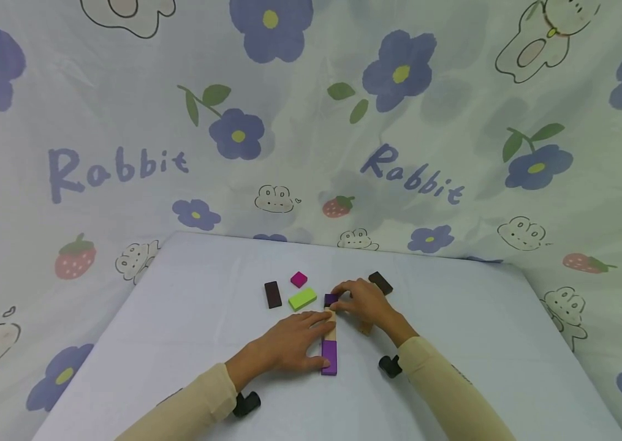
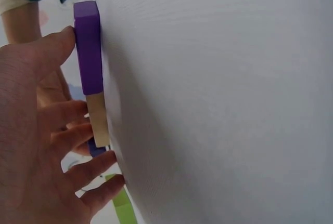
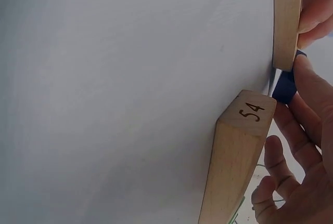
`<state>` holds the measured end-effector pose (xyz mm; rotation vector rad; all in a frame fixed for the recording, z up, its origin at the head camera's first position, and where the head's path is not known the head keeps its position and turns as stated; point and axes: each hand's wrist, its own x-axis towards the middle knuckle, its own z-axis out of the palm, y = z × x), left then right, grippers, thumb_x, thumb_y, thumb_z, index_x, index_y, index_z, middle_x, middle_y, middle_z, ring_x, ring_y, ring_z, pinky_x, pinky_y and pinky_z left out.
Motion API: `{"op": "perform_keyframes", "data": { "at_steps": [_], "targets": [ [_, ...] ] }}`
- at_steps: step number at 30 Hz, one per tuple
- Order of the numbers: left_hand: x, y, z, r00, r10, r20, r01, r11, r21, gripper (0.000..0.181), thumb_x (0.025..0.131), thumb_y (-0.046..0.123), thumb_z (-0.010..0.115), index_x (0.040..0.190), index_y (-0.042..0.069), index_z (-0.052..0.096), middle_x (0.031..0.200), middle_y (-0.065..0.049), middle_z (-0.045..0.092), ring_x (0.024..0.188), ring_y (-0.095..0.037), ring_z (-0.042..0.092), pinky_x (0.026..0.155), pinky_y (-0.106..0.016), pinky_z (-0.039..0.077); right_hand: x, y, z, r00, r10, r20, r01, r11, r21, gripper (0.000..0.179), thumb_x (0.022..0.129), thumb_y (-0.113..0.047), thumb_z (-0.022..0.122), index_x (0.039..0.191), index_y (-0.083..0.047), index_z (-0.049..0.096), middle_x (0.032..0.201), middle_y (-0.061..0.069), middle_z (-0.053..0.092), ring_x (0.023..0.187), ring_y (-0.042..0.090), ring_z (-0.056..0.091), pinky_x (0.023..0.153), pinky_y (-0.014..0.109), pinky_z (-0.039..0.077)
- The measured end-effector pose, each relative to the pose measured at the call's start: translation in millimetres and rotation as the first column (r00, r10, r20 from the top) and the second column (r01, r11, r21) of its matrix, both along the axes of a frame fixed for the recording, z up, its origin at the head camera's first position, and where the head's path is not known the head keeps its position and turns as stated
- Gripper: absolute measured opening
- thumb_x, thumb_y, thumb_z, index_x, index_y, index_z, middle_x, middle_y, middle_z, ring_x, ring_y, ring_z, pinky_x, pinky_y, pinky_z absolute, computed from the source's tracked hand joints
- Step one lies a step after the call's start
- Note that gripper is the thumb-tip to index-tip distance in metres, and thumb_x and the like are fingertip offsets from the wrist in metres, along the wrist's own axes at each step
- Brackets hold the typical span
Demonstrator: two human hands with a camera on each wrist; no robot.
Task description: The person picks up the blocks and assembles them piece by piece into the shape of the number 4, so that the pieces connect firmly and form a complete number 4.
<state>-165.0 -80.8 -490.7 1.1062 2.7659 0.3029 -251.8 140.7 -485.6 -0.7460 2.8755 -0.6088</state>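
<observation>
A row of blocks runs away from the person in the head view: a bright purple block [image 1: 329,359] nearest, plain wood [image 1: 331,332] in the middle, a small dark purple block [image 1: 330,298] at the far end. My left hand [image 1: 293,340] lies along the row's left side, its thumb against the purple block [image 2: 88,50] and fingertips on the wooden part [image 2: 98,121]. At the far end, my right hand [image 1: 364,301] pinches the dark purple block [image 3: 284,86] between thumb and fingers, close to the wooden end.
A loose wooden block marked 54 [image 3: 237,146] stands right of the row, under the right wrist. Beyond lie a lime green block [image 1: 303,299], a magenta block [image 1: 299,279] and two dark brown blocks, one left [image 1: 273,294] and one right [image 1: 380,282]. White cloth [image 1: 178,343] covers the table.
</observation>
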Motion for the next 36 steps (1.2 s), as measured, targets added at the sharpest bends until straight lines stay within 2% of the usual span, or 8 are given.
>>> {"op": "perform_keyframes", "data": {
  "at_steps": [7,13,18,25,36],
  "targets": [
    [-0.4,0.0,0.3,1.0,0.005,0.003,-0.005,1.0,-0.006,0.077,0.094,0.064,0.056,0.156,0.02,0.04,0.162,-0.001,0.034,0.147,-0.027,0.034,0.115,-0.049,0.036,-0.5,-0.1,-0.2,1.0,0.002,0.03,-0.002,1.0,-0.003,0.035,0.089,-0.041,0.078,0.118,-0.021,0.075,0.109,-0.007,0.073,0.098,0.014,0.062,0.086,0.037,0.052],
    [-0.5,0.3,1.5,1.0,0.003,-0.004,-0.003,1.0,-0.006,0.077,0.094,0.064,0.057,0.156,0.021,0.041,0.162,-0.001,0.034,0.147,-0.027,0.034,0.115,-0.048,0.036,-1.8,1.2,-1.0,1.0,0.024,0.019,-0.024,1.0,-0.009,0.031,0.091,-0.037,0.076,0.117,-0.02,0.076,0.108,-0.007,0.074,0.093,0.014,0.062,0.08,0.036,0.053],
    [-0.4,0.7,2.1,1.0,0.001,-0.012,-0.001,1.0,-0.005,0.076,0.094,0.064,0.057,0.155,0.021,0.042,0.162,-0.001,0.035,0.147,-0.027,0.035,0.114,-0.048,0.037,-2.1,1.0,-0.6,1.0,0.017,0.018,-0.017,1.0,-0.013,0.03,0.091,-0.036,0.077,0.116,-0.021,0.076,0.109,-0.007,0.074,0.1,0.016,0.064,0.085,0.038,0.054],
    [0.3,0.6,2.5,1.0,0.005,0.014,-0.005,1.0,-0.004,0.076,0.094,0.063,0.057,0.156,0.021,0.041,0.163,-0.001,0.034,0.148,-0.027,0.034,0.115,-0.048,0.036,-1.5,-0.2,-1.1,1.0,0.014,0.015,-0.014,1.0,-0.002,0.029,0.091,-0.035,0.076,0.116,-0.02,0.076,0.11,-0.006,0.074,0.106,0.019,0.065,0.092,0.041,0.053],
    [0.3,0.0,2.4,1.0,-0.001,0.007,0.001,1.0,-0.003,0.077,0.095,0.063,0.057,0.156,0.02,0.041,0.163,-0.001,0.034,0.147,-0.027,0.034,0.115,-0.048,0.036,-0.4,-0.8,-1.1,1.0,0.016,0.004,-0.016,1.0,0.023,0.03,0.091,-0.035,0.076,0.117,-0.02,0.076,0.113,-0.003,0.073,0.106,0.02,0.065,0.093,0.042,0.054]
  ]
}}
